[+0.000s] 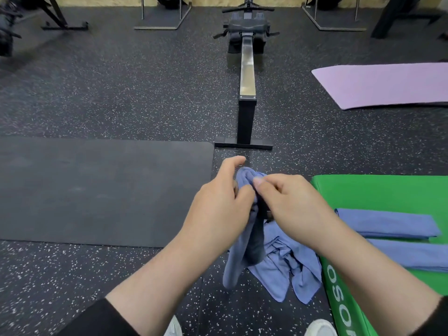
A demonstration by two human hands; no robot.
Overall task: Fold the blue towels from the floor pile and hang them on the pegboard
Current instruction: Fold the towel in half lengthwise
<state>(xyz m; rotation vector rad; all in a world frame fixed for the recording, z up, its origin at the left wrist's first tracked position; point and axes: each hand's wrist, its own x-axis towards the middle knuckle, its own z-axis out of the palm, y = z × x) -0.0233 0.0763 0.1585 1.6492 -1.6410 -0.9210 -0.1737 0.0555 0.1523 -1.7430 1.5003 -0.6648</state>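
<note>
A blue towel (238, 258) hangs lifted in front of me, bunched at its top end. My left hand (219, 202) grips that end from the left and my right hand (288, 200) pinches it from the right, the two hands close together. Below them a crumpled pile of blue towels (288, 270) lies on the speckled floor. Two folded blue towels (388, 223) (412, 254) lie flat on the green pad (378, 190) at the right. No pegboard is in view.
A black mat (97, 190) covers the floor on the left. A rowing machine rail (247, 88) runs away from me straight ahead, its foot just beyond my hands. A purple mat (388, 84) lies at the far right. Equipment stands line the back wall.
</note>
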